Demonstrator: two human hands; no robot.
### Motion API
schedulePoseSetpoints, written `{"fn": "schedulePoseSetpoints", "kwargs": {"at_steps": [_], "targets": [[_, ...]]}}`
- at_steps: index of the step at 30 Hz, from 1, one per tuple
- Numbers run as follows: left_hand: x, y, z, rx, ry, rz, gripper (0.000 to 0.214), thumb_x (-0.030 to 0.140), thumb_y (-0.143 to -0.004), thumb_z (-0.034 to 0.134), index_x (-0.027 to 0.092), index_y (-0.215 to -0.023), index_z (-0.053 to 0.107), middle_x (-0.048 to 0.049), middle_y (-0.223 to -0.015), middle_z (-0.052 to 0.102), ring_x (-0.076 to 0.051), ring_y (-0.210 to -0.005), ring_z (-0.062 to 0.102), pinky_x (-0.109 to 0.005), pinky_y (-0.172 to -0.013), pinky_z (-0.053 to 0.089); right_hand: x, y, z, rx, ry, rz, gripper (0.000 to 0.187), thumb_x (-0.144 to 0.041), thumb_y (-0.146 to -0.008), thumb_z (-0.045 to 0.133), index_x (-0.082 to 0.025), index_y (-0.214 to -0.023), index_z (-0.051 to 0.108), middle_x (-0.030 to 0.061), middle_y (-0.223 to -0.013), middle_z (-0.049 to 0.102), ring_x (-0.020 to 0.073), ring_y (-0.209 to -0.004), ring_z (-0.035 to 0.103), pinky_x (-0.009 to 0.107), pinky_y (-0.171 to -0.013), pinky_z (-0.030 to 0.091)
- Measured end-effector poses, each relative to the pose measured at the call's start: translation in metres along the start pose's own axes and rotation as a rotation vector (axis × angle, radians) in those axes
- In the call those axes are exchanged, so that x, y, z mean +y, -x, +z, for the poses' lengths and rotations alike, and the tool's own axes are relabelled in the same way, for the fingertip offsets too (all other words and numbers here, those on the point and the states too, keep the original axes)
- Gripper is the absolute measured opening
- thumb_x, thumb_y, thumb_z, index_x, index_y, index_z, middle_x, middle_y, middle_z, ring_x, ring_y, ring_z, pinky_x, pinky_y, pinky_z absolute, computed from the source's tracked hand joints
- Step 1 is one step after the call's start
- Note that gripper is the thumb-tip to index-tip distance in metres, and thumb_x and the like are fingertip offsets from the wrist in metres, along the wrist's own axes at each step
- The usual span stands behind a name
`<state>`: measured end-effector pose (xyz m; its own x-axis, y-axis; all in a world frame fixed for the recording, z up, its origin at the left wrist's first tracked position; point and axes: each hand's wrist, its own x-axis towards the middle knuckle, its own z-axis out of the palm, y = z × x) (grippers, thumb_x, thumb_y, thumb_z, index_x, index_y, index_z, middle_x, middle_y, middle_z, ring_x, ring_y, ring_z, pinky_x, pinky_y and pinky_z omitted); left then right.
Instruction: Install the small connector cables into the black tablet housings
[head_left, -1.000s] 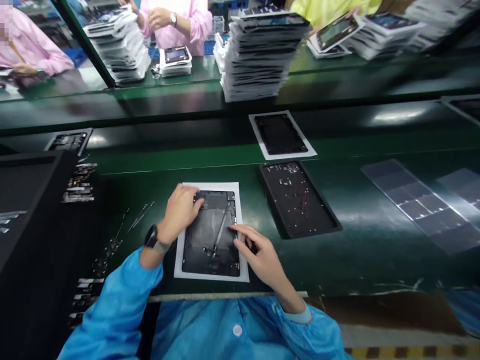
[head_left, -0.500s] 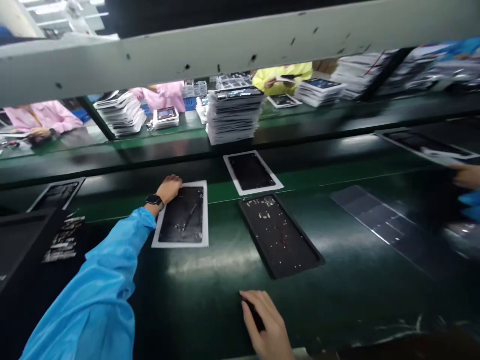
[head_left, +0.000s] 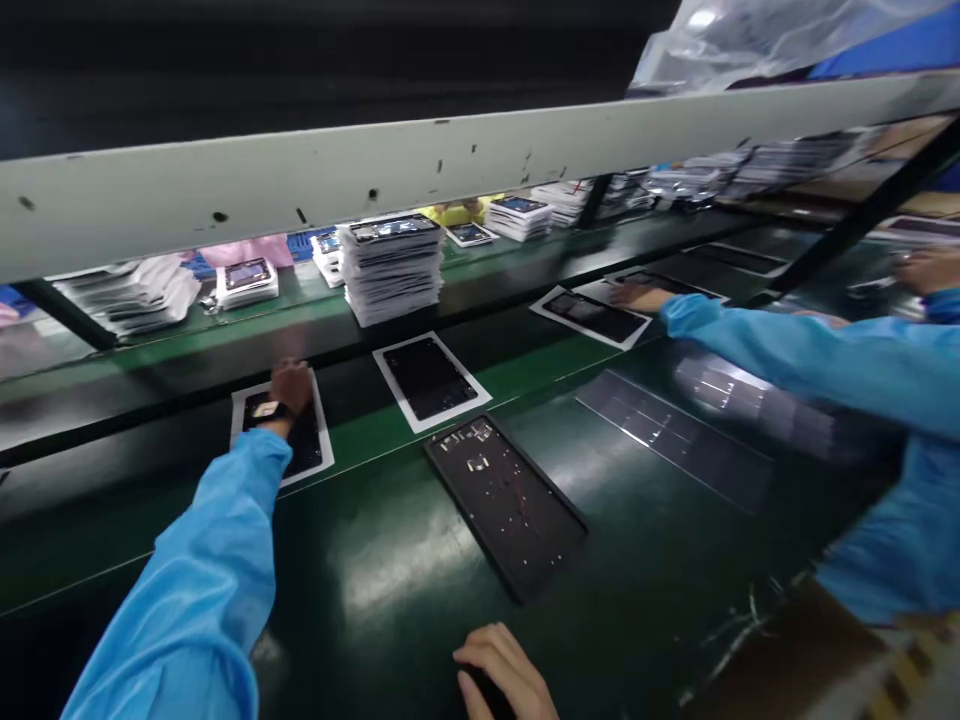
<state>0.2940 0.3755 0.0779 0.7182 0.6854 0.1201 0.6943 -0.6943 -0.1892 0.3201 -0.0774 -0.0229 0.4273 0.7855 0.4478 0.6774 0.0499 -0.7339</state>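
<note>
My left hand [head_left: 291, 385] reaches far forward in a blue sleeve with a dark watch. It rests on the far end of a dark tablet back panel on a white sheet [head_left: 315, 452], which lies on the dark conveyor belt. Its fingers are blurred. My right hand [head_left: 506, 675] lies at the near edge of the green table, fingers curled over a small dark object I cannot make out. A black tray [head_left: 510, 505] holding small parts sits between my hands.
A second panel on a white sheet [head_left: 430, 381] lies on the belt. A co-worker's blue sleeve [head_left: 787, 355] reaches to another panel [head_left: 592, 315] on the right. Clear film sheets [head_left: 675, 435] lie on the table. Stacks of trays [head_left: 391, 265] stand behind, under a white beam [head_left: 375, 170].
My left arm has pushed the panel on its sheet away from me onto the belt. My right hand drew back to the near edge. The view lifted and swung right.
</note>
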Motion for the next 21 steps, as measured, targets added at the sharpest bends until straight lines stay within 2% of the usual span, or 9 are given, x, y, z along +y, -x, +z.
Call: {"fn": "schedulePoseSetpoints", "kwargs": {"at_steps": [2, 5, 7, 9, 12, 16, 18, 21], "targets": [[0.052, 0.001, 0.000, -0.017, 0.066, 0.165, 0.029, 0.023, -0.096, 0.043, 0.008, -0.094, 0.068, -0.0197, -0.102, 0.067, -0.029, -0.104, 0.059, -0.040, -0.089, 0.045, -0.002, -0.001, -0.002, -0.026, -0.013, 0.009, 0.017, -0.009, -0.086, 0.057, -0.024, -0.091, 0.064, 0.0031, -0.078, 0.068, 0.0185, -0.070, 0.067, 0.029, -0.070, 0.057], [0.130, 0.007, 0.004, -0.056, 0.168, 0.436, 0.027, 0.037, -0.092, 0.056, 0.015, -0.101, 0.070, -0.0135, -0.108, 0.067, -0.025, -0.108, 0.059, -0.033, -0.094, 0.045, -0.005, 0.000, -0.005, -0.070, -0.032, 0.044, 0.017, -0.009, -0.087, 0.056, -0.024, -0.091, 0.064, 0.0029, -0.079, 0.068, 0.0186, -0.071, 0.067, 0.030, -0.073, 0.056], [0.165, 0.011, 0.007, -0.085, 0.190, 0.509, 0.027, 0.036, -0.089, 0.062, 0.013, -0.103, 0.069, -0.0145, -0.111, 0.067, -0.025, -0.109, 0.060, -0.034, -0.095, 0.046, -0.007, 0.000, -0.006, -0.107, -0.046, 0.088, 0.015, -0.012, -0.090, 0.055, -0.024, -0.091, 0.064, 0.0031, -0.081, 0.068, 0.0191, -0.074, 0.068, 0.031, -0.076, 0.055], [0.183, 0.012, 0.007, -0.122, 0.182, 0.525, 0.027, 0.033, -0.091, 0.062, 0.011, -0.107, 0.067, -0.0139, -0.113, 0.066, -0.025, -0.107, 0.062, -0.039, -0.094, 0.049, -0.010, 0.002, -0.007, -0.140, -0.064, 0.143, 0.014, -0.015, -0.093, 0.054, -0.024, -0.091, 0.065, 0.0033, -0.081, 0.069, 0.0196, -0.075, 0.068, 0.032, -0.078, 0.055], [0.190, 0.012, 0.005, -0.179, 0.148, 0.533, 0.029, 0.034, -0.094, 0.061, 0.013, -0.115, 0.063, -0.0107, -0.117, 0.065, -0.023, -0.104, 0.064, -0.044, -0.091, 0.053, -0.015, 0.002, -0.007, -0.146, -0.093, 0.172, 0.017, -0.020, -0.096, 0.050, -0.023, -0.088, 0.064, 0.0036, -0.078, 0.069, 0.0198, -0.074, 0.067, 0.032, -0.077, 0.053], [0.184, 0.015, -0.006, -0.205, 0.103, 0.554, 0.032, 0.034, -0.093, 0.062, 0.013, -0.117, 0.063, -0.0114, -0.119, 0.064, -0.023, -0.105, 0.064, -0.044, -0.090, 0.055, -0.019, 0.000, -0.009, -0.130, -0.122, 0.161, 0.020, -0.020, -0.096, 0.049, -0.021, -0.084, 0.065, 0.0045, -0.078, 0.068, 0.0196, -0.076, 0.064, 0.030, -0.071, 0.050], [0.175, 0.021, -0.015, -0.201, 0.075, 0.543, 0.029, 0.031, -0.093, 0.063, 0.012, -0.115, 0.063, -0.0107, -0.117, 0.065, -0.023, -0.105, 0.064, -0.044, -0.090, 0.055, -0.020, -0.001, -0.010, -0.114, -0.143, 0.166, 0.021, -0.019, -0.096, 0.050, -0.020, -0.083, 0.066, 0.0044, -0.077, 0.068, 0.0194, -0.076, 0.063, 0.029, -0.069, 0.049], [0.150, 0.040, -0.031, -0.176, 0.038, 0.508, 0.019, 0.014, -0.091, 0.060, 0.007, -0.108, 0.065, -0.0170, -0.113, 0.066, -0.025, -0.104, 0.065, -0.041, -0.090, 0.053, -0.019, 0.000, -0.010, -0.084, -0.171, 0.179, 0.022, -0.020, -0.096, 0.050, -0.020, -0.080, 0.066, 0.0042, -0.076, 0.068, 0.0191, -0.076, 0.063, 0.029, -0.069, 0.048]]}}
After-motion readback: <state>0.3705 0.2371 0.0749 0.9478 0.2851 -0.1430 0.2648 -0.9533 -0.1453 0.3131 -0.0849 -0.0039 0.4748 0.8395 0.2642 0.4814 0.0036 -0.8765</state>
